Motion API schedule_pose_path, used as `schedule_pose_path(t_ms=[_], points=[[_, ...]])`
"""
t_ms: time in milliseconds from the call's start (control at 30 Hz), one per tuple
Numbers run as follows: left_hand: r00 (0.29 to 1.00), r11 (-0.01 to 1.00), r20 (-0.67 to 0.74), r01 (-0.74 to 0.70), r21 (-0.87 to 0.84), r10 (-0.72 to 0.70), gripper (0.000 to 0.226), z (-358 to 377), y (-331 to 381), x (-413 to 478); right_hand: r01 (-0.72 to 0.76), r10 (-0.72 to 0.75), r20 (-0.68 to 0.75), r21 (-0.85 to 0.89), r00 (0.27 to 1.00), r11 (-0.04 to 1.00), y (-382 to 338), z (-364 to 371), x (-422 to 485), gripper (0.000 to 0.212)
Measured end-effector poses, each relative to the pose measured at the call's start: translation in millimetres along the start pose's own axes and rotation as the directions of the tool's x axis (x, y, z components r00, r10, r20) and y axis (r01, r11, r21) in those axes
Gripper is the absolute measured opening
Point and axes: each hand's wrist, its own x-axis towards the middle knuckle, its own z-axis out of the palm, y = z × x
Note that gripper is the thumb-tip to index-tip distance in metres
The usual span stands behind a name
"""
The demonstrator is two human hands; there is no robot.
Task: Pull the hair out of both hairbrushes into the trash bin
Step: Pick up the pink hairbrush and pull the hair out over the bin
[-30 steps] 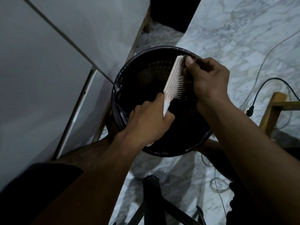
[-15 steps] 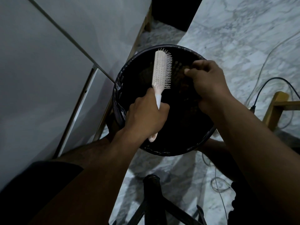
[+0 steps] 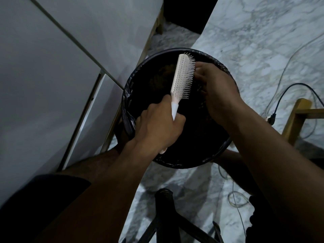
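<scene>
A round black trash bin (image 3: pixel 130 95) with a dark liner stands on the marble floor below me. Over its opening I hold a narrow white hairbrush (image 3: pixel 183 77) by the handle in my left hand (image 3: pixel 157 125), bristles facing right. My right hand (image 3: pixel 217 88) is curled beside the bristles, its fingertips touching them near the brush's upper half. Whether hair is pinched between those fingers is too dark to tell. Only one hairbrush is in view.
White cabinet panels (image 3: pixel 52 76) rise at the left, close to the bin. A black stool or chair base (image 3: pixel 164 207) is in front of me. Cables and a black plug (image 3: pixel 270 118) lie on the floor at the right beside a wooden frame (image 3: pixel 296 118).
The right hand drew away from the bristles over the bin, then came back against them. The left hand turned the brush left and more upright, then tilted it right again.
</scene>
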Motion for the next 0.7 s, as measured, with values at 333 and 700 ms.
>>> schedule_pose_path(t_ms=[333, 700], points=[[1.0, 0.987, 0.012, -0.023, -0.156, 0.025, 0.015, 0.1, 2.1, 2.0, -0.084, 0.085, 0.012, -0.095, 0.996, 0.992, 7.2, -2.0, 3.6, 0.051], [0.996, 0.994, 0.09, -0.005, -0.113, 0.015, 0.018, 4.4, 0.1, 3.0, 0.029, -0.086, -0.09, -0.505, 0.992, 0.863, 11.2, -0.7, -1.4, 0.072]])
